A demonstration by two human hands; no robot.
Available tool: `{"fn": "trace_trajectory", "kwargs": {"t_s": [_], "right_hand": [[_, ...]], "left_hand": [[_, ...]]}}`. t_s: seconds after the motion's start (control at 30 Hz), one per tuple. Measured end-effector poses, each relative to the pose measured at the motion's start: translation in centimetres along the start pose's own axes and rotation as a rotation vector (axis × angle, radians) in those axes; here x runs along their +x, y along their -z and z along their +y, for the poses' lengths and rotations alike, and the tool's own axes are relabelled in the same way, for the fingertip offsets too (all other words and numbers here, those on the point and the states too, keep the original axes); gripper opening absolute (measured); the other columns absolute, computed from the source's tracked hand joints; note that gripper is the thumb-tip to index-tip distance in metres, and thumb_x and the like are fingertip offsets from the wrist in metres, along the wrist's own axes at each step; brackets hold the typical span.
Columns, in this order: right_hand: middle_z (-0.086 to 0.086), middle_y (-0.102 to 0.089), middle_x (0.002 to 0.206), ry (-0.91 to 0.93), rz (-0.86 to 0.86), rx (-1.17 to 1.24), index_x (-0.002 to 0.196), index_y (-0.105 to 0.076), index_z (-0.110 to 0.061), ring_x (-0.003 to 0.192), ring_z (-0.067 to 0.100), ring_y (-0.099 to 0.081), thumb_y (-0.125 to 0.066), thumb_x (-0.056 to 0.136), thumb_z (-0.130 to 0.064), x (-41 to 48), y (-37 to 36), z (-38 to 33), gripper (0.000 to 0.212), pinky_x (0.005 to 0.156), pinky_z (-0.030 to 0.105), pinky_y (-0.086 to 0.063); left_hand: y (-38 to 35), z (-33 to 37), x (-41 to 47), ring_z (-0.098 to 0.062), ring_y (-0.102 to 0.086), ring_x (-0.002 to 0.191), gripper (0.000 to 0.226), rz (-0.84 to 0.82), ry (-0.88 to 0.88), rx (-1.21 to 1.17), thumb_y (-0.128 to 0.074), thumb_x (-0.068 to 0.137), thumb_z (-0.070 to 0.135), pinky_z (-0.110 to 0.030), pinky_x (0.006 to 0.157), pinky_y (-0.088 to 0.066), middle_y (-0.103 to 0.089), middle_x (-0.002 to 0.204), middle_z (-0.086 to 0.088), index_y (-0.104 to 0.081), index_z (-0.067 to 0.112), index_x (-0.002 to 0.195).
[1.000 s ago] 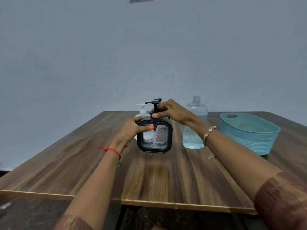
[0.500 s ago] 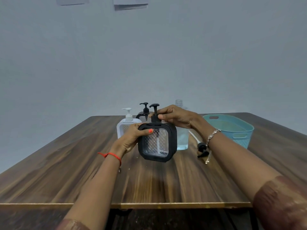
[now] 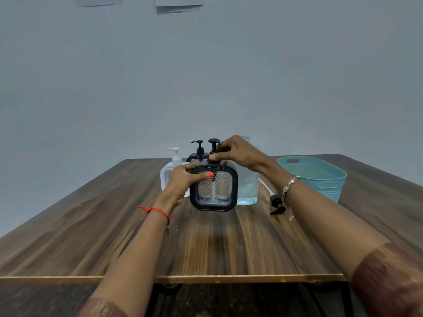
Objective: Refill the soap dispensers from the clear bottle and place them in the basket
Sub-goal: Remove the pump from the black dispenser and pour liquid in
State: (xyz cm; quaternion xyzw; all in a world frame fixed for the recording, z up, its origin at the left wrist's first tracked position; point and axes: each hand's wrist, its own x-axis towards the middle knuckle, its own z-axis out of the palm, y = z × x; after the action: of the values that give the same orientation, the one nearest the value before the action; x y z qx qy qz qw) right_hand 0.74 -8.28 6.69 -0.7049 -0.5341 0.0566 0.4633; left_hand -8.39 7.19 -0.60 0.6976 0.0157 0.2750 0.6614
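Observation:
A square black-framed soap dispenser [image 3: 214,191] stands upright on the wooden table [image 3: 206,243], a little liquid at its bottom. My left hand [image 3: 185,179] grips its upper left corner. My right hand [image 3: 233,153] pinches the collar of its black pump [image 3: 214,145]. Behind it stand a second black dispenser [image 3: 198,154] and a white dispenser [image 3: 170,170]. The clear bottle [image 3: 248,188], partly filled with bluish liquid and uncapped, stands just right of the held dispenser. The teal basket [image 3: 325,179] sits at the right.
A loose black pump head with its white tube [image 3: 275,203] lies on the table between the clear bottle and the basket, under my right wrist. Paper sheets hang on the wall above. The table's front edge runs close to me.
The view has shifted, so the white dispenser, the second black one and the loose pump came into sight. Both hands stay on the same dispenser, the right one still at the pump collar.

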Motion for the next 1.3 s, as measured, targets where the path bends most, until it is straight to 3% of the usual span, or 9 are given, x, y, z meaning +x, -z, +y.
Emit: {"fn": "trace_trajectory", "kwargs": {"t_s": [0.1,0.23,0.4,0.47,0.73,0.87,1.03,1.17,1.3], "right_hand": [[0.013,-0.065,0.107,0.013,-0.111,0.171,0.108,-0.063,0.004,0.098,0.018,-0.064,-0.06,0.084,0.004,0.0,0.8,0.1,0.024,0.099,0.036,-0.046],[0.015,-0.061,0.115,-0.003,-0.164,0.401,0.118,-0.054,0.007,0.096,0.012,-0.067,-0.052,0.084,0.013,0.1,1.5,0.3,0.035,0.091,0.023,-0.051],[-0.013,-0.067,0.06,-0.056,0.141,0.05,0.077,-0.071,-0.016,0.057,-0.005,-0.06,-0.079,0.071,-0.021,0.3,0.1,0.7,0.011,0.059,0.008,-0.046],[-0.014,-0.064,0.054,-0.038,0.196,0.014,0.071,-0.071,-0.02,0.051,-0.007,-0.056,-0.081,0.069,-0.026,0.5,0.1,1.0,0.011,0.051,0.005,-0.042],[0.017,-0.061,0.116,-0.002,-0.105,0.294,0.122,-0.054,0.003,0.1,0.012,-0.065,-0.054,0.086,0.006,0.3,1.9,0.4,0.036,0.093,0.019,-0.049],[0.017,-0.061,0.118,-0.027,-0.17,0.344,0.123,-0.054,0.001,0.108,0.02,-0.062,-0.052,0.088,0.003,-0.1,2.3,0.2,0.035,0.095,0.026,-0.049],[0.008,-0.069,0.082,-0.074,0.075,-0.061,0.092,-0.073,-0.008,0.073,0.01,-0.058,-0.077,0.074,-0.024,0.1,1.5,0.2,0.025,0.076,0.024,-0.044],[0.007,-0.072,0.097,-0.06,0.067,0.01,0.095,-0.071,-0.009,0.08,0.004,-0.064,-0.073,0.077,-0.012,-0.1,2.3,-0.1,0.018,0.074,0.017,-0.045],[0.015,-0.066,0.114,-0.017,0.155,0.182,0.103,-0.066,-0.01,0.095,0.021,-0.059,-0.063,0.08,0.003,-0.1,4.0,-0.5,0.026,0.079,0.03,-0.041]], "left_hand": [[0.3,0.4,0.0,-0.011,-0.069,0.075,0.027,-0.071,-0.005,-0.023,-0.072,0.07,-0.002,-0.019,0.07,-0.055,-0.075,0.079,0.003,-0.071,0.014,0.091],[-0.1,1.0,0.0,-0.011,-0.069,0.074,0.038,-0.05,-0.025,-0.043,-0.078,0.061,0.006,-0.019,0.067,-0.054,-0.075,0.078,0.002,-0.07,0.007,0.098],[-0.5,0.9,0.7,-0.013,-0.071,0.079,0.039,0.016,-0.068,0.016,-0.085,0.056,0.012,-0.019,0.068,-0.054,-0.075,0.084,0.001,-0.072,0.014,0.093],[-0.5,0.8,0.9,-0.013,-0.071,0.082,0.036,0.025,-0.077,0.046,-0.086,0.057,0.013,-0.019,0.069,-0.054,-0.076,0.085,0.002,-0.072,0.018,0.091],[-0.4,1.4,0.9,-0.017,-0.07,0.082,0.04,-0.053,-0.03,-0.001,-0.078,0.066,0.006,-0.022,0.071,-0.054,-0.073,0.092,-0.007,-0.069,0.004,0.105],[-0.4,1.6,0.9,-0.017,-0.069,0.082,0.041,-0.072,-0.033,-0.014,-0.077,0.065,0.004,-0.022,0.072,-0.055,-0.073,0.093,-0.008,-0.068,0.005,0.105],[-0.7,1.2,1.0,-0.013,-0.071,0.083,0.04,-0.038,-0.048,0.055,-0.084,0.057,0.011,-0.019,0.07,-0.054,-0.075,0.088,0.0,-0.072,0.014,0.095],[-0.6,0.5,0.9,-0.016,-0.07,0.088,0.05,-0.016,-0.025,0.05,-0.086,0.047,0.021,-0.025,0.077,-0.055,-0.075,0.092,-0.001,-0.072,0.017,0.095],[-0.2,0.0,0.6,-0.009,-0.07,0.08,0.042,0.001,0.01,0.039,-0.085,0.048,0.018,-0.017,0.068,-0.055,-0.076,0.083,0.006,-0.072,0.023,0.087]]}}
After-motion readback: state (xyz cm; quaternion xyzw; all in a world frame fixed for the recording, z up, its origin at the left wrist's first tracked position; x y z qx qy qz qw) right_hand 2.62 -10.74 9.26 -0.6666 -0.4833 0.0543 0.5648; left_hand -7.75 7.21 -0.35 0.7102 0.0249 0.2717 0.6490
